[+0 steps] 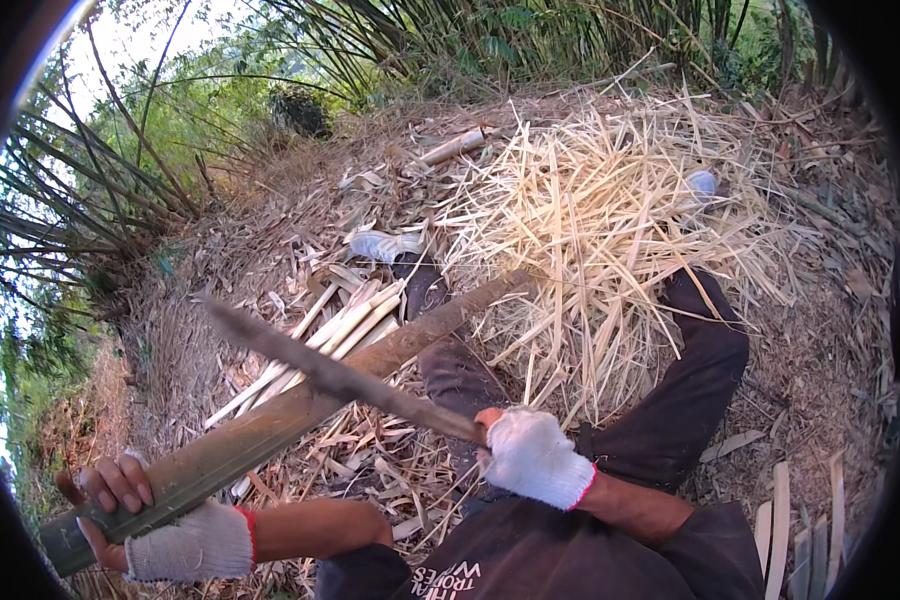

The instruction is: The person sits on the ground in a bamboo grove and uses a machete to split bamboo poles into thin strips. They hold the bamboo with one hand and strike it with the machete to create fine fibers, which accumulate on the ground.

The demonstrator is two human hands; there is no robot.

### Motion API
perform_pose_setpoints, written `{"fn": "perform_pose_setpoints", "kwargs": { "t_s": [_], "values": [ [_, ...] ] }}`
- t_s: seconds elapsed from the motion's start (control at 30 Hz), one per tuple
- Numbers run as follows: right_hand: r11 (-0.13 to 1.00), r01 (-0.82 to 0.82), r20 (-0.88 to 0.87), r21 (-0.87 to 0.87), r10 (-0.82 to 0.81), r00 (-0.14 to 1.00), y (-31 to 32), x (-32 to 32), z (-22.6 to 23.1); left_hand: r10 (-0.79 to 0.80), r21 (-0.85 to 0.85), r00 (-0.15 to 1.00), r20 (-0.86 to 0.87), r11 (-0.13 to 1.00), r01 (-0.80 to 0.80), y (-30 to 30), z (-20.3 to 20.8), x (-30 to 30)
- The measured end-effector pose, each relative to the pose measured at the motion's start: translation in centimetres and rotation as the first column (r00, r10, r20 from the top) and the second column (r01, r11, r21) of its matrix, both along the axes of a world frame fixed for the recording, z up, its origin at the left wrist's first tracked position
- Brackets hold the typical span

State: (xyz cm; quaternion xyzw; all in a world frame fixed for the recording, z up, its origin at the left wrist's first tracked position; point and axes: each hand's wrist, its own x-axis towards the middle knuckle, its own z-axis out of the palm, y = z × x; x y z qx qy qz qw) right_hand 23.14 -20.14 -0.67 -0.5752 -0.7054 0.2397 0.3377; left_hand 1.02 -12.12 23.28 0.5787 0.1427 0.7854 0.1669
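Note:
My left hand (185,535), in a white fingerless glove with a red cuff edge, is wrapped round the near end of a thick bamboo pole (260,430). The pole slants up and right, and its far end rests at the pile of pale bamboo strips (580,220). In a similar glove, my right hand (538,455) is closed round the near end of a long, dark brown blade (370,395), seemingly a machete. Its handle is hidden in my grip. The blade points up and left, crossing over the pole; whether it touches cannot be made out.
Split bamboo pieces (345,325) lie left of my outstretched legs (685,370). A short cut bamboo length (453,147) is farther off. Several pale slats (778,520) stand at the lower right. Dry leaves and shavings cover the ground; bamboo clumps (100,200) grow at the left and back.

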Motion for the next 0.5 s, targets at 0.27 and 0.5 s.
{"fn": "perform_pose_setpoints", "kwargs": {
  "t_s": [0.27,0.5],
  "values": [
    [0.931,0.152,0.064,-0.331,-0.139,0.988,1.1,3.6,-4.9,0.03,0.024,0.999,0.012,0.999,-0.03,-1.5,-1.3,-1.4],
    [0.961,0.251,0.017,-0.118,-0.251,0.968,-0.1,1.7,-9.1,-0.004,0.018,1.0,0.001,1.0,0.004,-2.0,-0.7,-3.7]
  ]
}}
